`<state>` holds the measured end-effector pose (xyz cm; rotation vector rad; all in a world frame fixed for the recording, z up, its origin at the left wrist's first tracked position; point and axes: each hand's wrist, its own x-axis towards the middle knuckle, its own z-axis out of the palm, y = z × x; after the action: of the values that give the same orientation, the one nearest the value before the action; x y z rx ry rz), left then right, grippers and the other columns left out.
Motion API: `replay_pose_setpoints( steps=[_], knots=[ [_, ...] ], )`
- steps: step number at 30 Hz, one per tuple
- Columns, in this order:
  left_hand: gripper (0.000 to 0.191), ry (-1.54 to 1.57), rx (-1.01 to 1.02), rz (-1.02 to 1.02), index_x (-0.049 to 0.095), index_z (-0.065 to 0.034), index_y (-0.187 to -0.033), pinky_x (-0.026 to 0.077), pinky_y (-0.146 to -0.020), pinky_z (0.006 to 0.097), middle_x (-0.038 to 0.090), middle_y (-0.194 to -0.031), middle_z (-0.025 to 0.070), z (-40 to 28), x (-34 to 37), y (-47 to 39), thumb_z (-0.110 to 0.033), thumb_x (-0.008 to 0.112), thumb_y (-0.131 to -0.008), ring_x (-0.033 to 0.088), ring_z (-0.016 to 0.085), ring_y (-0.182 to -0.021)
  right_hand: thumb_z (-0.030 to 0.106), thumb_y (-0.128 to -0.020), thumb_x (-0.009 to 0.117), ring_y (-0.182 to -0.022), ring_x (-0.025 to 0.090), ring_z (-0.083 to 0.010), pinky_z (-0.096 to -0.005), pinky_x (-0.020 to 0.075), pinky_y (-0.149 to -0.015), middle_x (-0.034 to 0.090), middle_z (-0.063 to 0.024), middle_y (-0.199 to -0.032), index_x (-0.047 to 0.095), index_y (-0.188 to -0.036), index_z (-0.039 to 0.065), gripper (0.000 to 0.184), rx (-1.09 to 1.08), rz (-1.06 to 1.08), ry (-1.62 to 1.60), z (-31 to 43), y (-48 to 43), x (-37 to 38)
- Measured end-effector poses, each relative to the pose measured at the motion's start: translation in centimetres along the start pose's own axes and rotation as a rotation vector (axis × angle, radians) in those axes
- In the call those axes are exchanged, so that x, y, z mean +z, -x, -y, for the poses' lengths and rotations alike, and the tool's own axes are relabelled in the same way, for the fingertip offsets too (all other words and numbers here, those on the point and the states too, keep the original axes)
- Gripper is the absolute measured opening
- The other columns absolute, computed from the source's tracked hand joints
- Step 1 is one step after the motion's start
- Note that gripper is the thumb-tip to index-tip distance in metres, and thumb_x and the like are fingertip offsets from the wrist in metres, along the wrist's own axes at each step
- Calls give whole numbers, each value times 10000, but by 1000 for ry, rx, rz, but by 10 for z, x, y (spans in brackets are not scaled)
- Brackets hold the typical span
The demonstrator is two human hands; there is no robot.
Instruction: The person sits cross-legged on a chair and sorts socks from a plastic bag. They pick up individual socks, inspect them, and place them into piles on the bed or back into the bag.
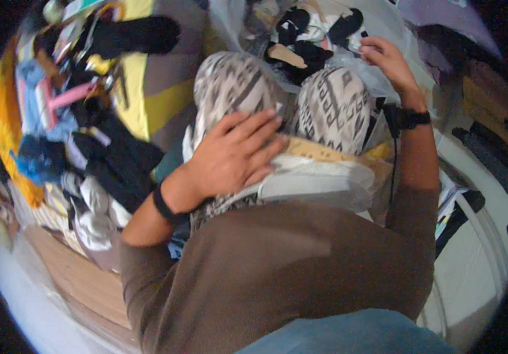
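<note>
My left hand (240, 152) lies flat, fingers slightly apart, over the thigh of my black-and-white patterned trousers (236, 84). It grips nothing. Past my knees, my right hand (380, 55) reaches to the edge of a pile of black socks (296, 26), its fingers curled. Whether a thin item is between those fingertips cannot be made out. White and tan paper pieces show among the socks, and clear plastic film (355, 66) lies under my right hand. Across my lap are a tan strip with print (320, 149) and a white, flat-looking object (316, 181).
On my left is a heap with a pink-handled lint roller (66, 101), a black sock (134, 35), yellow sheet material (136, 84), a blue plastic bag (37, 161) and white bundled fabric (94, 217). A black cable (394, 163) hangs beside my right arm. Dark fabric (488, 150) lies at far right.
</note>
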<state>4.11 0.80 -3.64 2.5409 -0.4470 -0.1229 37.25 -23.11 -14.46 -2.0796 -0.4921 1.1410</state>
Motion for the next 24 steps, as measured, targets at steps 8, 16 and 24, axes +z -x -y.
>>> replay_pose_setpoints(
  steps=[8, 16, 24],
  knots=[
    [342, -139, 69, 14, 610, -213, -1176, 255, -1020, 323, 605, -1216, -13, 27, 8, -26, -280, 531, -850, 489, 137, -1209, 142, -739, 650, -841, 643, -278, -389, 509, -734, 648, -156, -888, 637, -1030, 59, 303, -219, 420, 472, -137, -161, 52],
    [483, -450, 406, 112, 462, -284, -1321, 266, -1026, 372, 560, -1297, -55, 55, 7, -35, -210, 399, -847, 443, 129, -1272, 155, -743, 648, -1053, 549, -384, -429, 441, -910, 590, -167, -1089, 456, -1303, 82, 596, -437, 342, 702, -167, -194, 167],
    [593, -477, 515, 114, 477, -142, -1310, 214, -1064, 455, 539, -1309, 54, 60, 12, -43, -375, 389, -772, 463, 210, -1265, 113, -848, 488, -832, 644, -322, -415, 500, -744, 664, -167, -923, 628, -1146, 166, 334, -124, 12, 494, -173, -206, 137]
  ],
)
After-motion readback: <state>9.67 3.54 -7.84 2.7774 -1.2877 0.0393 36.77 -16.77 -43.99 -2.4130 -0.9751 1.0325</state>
